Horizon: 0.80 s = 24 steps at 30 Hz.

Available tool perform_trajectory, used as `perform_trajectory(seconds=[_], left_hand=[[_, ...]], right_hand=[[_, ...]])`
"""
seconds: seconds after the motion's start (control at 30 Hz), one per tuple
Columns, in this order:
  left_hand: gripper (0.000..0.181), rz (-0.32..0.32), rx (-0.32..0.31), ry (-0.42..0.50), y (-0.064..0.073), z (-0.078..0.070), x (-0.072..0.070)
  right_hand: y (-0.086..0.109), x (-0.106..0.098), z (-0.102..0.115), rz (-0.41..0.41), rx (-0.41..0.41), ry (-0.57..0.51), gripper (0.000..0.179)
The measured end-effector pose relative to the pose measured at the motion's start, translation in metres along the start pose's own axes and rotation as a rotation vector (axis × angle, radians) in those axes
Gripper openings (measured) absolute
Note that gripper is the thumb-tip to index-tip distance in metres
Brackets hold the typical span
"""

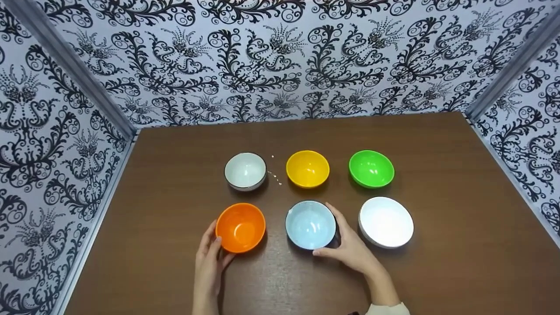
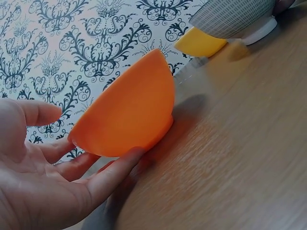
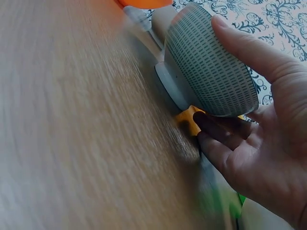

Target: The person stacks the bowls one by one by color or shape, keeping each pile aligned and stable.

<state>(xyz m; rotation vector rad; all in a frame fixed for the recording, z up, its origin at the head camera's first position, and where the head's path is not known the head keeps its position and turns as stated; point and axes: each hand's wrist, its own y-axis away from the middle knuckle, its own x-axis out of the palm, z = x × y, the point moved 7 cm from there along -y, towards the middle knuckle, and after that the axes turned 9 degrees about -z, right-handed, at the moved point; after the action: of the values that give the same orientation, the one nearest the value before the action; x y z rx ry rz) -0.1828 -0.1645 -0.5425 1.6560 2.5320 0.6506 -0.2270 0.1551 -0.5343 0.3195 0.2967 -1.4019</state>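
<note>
In the head view, my left hand (image 1: 209, 258) holds an orange bowl (image 1: 241, 228) from its left side. In the left wrist view its fingers (image 2: 117, 175) reach along the underside of the orange bowl (image 2: 136, 108). My right hand (image 1: 352, 249) grips a light blue bowl (image 1: 310, 225) from the right, with the thumb on the near rim and a finger by the far rim. The right wrist view shows this bowl's outside (image 3: 211, 67) covered in small dark dashes, with a pale foot; curled fingers (image 3: 216, 151) sit low beside it.
Behind stand a pale bowl with a dark rim (image 1: 246, 171), a yellow bowl (image 1: 307, 169) and a green bowl (image 1: 371, 169). A white bowl (image 1: 386, 222) stands right of my right hand. Small light specks (image 1: 275, 176) lie on the brown table (image 1: 459, 183). Patterned walls (image 1: 271, 61) enclose it.
</note>
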Motion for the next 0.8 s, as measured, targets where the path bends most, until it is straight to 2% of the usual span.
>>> perform_trajectory(seconds=[0.17, 0.37, 0.47, 0.7, 0.8], left_hand=[[0.056, 0.005, -0.004, 0.015, -0.0006, 0.0024, -0.0004], [0.057, 0.023, 0.013, 0.035, -0.0005, 0.0037, 0.0015], [0.056, 0.018, 0.021, 0.030, -0.0004, 0.0042, 0.0014], [0.056, -0.001, 0.060, -0.013, 0.0013, 0.0038, 0.0006], [0.056, -0.004, 0.065, -0.007, 0.0015, 0.0041, 0.0004]], right_hand=[[-0.0019, -0.0010, -0.0023, 0.005, 0.007, -0.053, 0.111], [-0.0011, -0.0023, -0.0047, 0.013, 0.016, -0.065, 0.110], [-0.0011, -0.0025, -0.0049, 0.017, 0.016, -0.062, 0.110], [-0.0017, -0.0007, -0.0046, 0.040, -0.004, -0.145, 0.108], [-0.0019, -0.0008, -0.0049, 0.038, -0.005, -0.136, 0.109]])
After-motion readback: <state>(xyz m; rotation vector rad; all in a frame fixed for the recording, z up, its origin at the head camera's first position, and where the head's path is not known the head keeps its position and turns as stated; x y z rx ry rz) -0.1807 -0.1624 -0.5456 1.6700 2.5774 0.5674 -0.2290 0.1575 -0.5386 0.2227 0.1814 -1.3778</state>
